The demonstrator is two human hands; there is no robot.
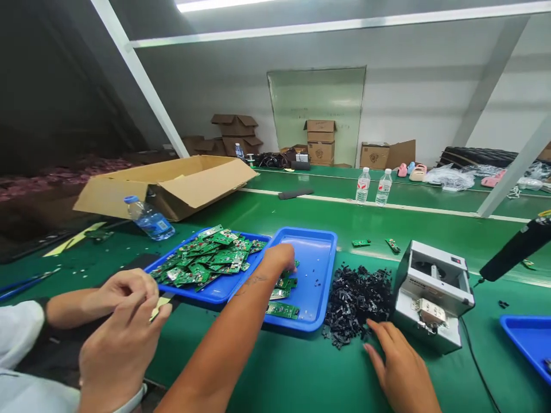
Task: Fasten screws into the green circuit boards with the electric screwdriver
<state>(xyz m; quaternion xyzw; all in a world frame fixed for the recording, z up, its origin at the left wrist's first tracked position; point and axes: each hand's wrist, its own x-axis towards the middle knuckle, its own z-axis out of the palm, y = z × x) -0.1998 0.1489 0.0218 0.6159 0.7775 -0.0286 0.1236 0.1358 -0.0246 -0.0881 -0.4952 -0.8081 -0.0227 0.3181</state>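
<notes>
My left hand (280,259) reaches into the right blue tray (321,307), fingers curled down beside green circuit boards (283,310); whatever they grip is hidden. At the near edge of a heap of small black parts (357,301), my right hand (398,364) has thumb and forefinger apart, with nothing seen between them. A grey-white machine (434,295) stands right of the heap. More green circuit boards (215,255) are piled in the left blue tray (219,295).
At left, a co-worker's hands (124,335) hold a small yellowish piece. Behind are a water bottle (150,219) and an open cardboard box (172,178). Two bottles stand farther back. A black-handled tool (514,246) and another blue tray (527,338) are at right.
</notes>
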